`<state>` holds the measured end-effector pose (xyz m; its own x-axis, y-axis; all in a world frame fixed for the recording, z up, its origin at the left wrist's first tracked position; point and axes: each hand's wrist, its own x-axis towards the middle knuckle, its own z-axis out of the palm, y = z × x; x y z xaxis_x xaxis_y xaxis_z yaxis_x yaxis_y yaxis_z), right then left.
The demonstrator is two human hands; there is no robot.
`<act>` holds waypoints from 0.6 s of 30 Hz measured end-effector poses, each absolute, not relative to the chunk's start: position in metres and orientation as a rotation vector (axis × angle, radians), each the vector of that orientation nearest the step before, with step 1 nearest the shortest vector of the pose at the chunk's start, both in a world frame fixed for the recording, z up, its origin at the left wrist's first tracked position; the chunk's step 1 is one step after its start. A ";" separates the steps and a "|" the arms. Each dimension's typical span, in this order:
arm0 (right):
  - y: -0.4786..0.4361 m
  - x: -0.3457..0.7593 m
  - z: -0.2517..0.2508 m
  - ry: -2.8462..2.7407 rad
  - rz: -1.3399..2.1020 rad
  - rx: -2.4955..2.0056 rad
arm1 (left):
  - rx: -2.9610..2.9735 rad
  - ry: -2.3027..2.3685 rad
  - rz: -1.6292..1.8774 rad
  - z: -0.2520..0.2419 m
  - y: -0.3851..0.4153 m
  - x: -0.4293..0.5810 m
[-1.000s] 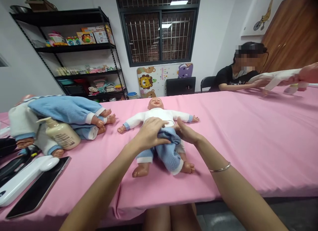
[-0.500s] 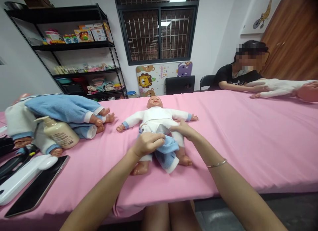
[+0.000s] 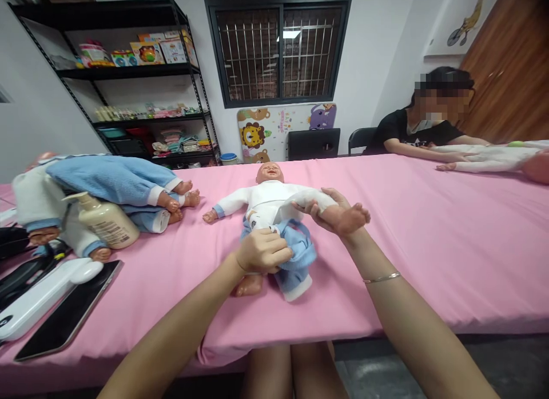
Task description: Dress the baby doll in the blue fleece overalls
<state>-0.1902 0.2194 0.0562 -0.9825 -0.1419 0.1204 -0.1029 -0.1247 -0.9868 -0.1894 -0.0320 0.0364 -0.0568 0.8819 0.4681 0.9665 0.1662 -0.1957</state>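
Note:
A baby doll in a white top with blue cuffs lies on its back on the pink-covered table, feet toward me. Blue pants with white hems are bunched over its lower body. My left hand is closed on the bunched pants near the waist. My right hand grips the doll's white-clad leg on the right side, holding it raised with the bare foot sticking out. The other foot rests on the table, partly behind my left hand.
Left on the table are more dolls in blue pants, a pump bottle, a white handheld device and a phone. Across the table at right, a person in black handles another doll. Shelves stand behind.
My right hand has taken hold of the doll's leg and lifted it outward to the right. My left hand stays closed on the blue pants. The view has shifted slightly.

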 end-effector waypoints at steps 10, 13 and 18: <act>0.159 -0.187 0.049 1.598 -2.657 -0.269 | -1.760 -1.866 -0.467 0.032 -0.031 -0.184; 0.136 -0.185 0.036 1.960 -2.666 -0.279 | -1.665 -1.924 -0.555 0.030 -0.033 -0.182; 0.131 -0.187 0.022 2.278 -2.383 -0.387 | -1.157 -2.196 -0.851 0.036 -0.028 -0.186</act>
